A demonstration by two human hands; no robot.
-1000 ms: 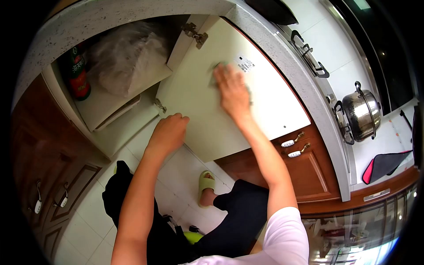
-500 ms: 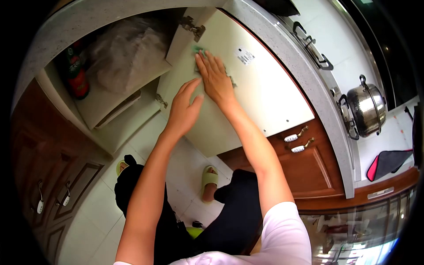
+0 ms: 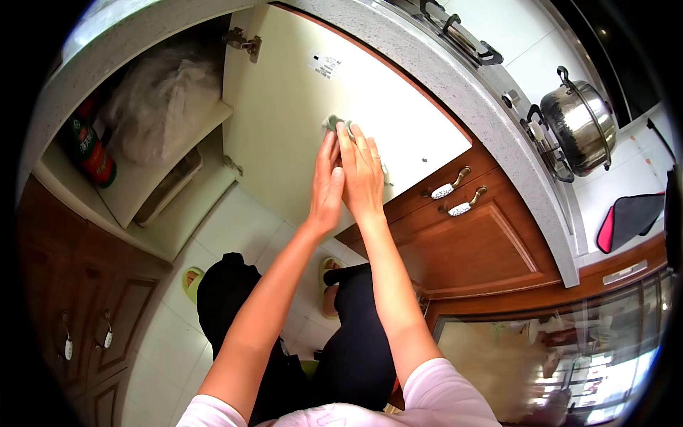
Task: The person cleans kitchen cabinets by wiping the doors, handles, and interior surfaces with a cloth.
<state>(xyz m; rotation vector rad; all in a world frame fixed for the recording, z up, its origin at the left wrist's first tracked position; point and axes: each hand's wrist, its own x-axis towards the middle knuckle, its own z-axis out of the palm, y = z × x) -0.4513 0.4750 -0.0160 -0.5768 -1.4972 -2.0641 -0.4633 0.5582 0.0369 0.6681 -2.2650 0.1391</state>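
Note:
A green and white cloth [image 3: 334, 124] lies flat against the pale inner face of the open cabinet door [image 3: 284, 92], mostly hidden under my fingers. My right hand [image 3: 363, 171] holds the cloth against the panel with fingers stretched out, a ring showing on one of them. Right beside it is my left hand [image 3: 326, 193], its fingers extended and its edge against the right hand. Whether the left fingertips also touch the cloth is hard to see.
Left of the door, the cabinet holds a plastic bag [image 3: 167, 107] and a red-and-green bottle [image 3: 92, 153]. A stone counter edge [image 3: 441, 99] runs above the door. At right are a steel pot [image 3: 580, 128] and a dark folded cloth [image 3: 633, 222]. Drawer handles [image 3: 449, 183] protrude below.
Both hands and the cloth have moved down the door, away from the upper hinge side. My left hand has come up against the right. The view has shifted too.

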